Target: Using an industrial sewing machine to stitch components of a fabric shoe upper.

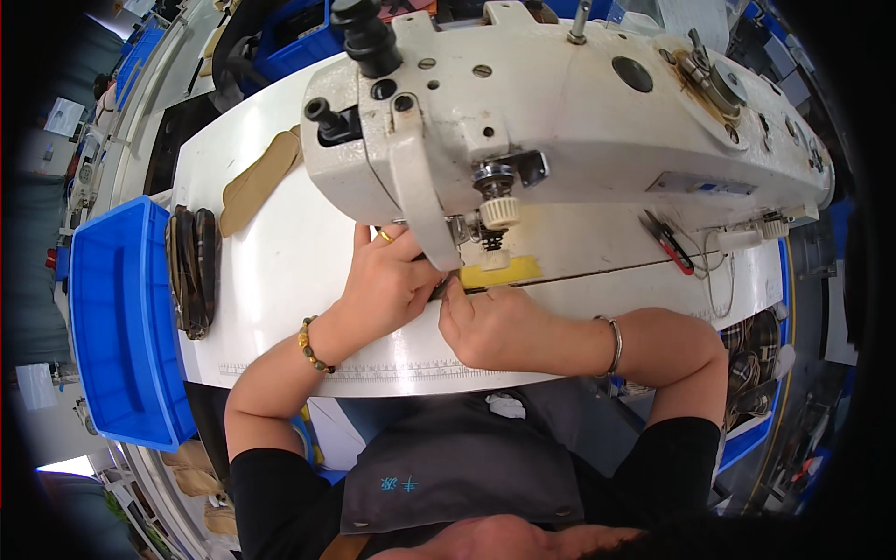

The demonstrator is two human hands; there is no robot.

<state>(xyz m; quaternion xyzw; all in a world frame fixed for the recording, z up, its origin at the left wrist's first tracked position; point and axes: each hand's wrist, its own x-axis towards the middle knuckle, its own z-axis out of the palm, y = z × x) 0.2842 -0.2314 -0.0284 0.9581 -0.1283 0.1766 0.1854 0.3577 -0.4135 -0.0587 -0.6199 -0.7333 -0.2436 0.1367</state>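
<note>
A white industrial sewing machine (523, 121) stands across the worktable, and its head hides part of my left fingers. By the needle area, my left hand (394, 280) is closed at a small dark fabric piece (442, 287), index finger bent and a ring on one finger. Facing it from the right, my right hand (495, 322) pinches the same piece between thumb and curled fingers. Most of the piece is covered by my hands and the machine. A yellow strip (504, 271) lies on the machine bed just beyond my right hand.
Left on the table are a tan fabric piece (261, 182) and a stack of dark plaid pieces (193, 271), beside a blue bin (121, 322). Red-and-black thread snips (667, 245) and loose thread lie right. More plaid pieces fill a bin (751, 369) at the lower right.
</note>
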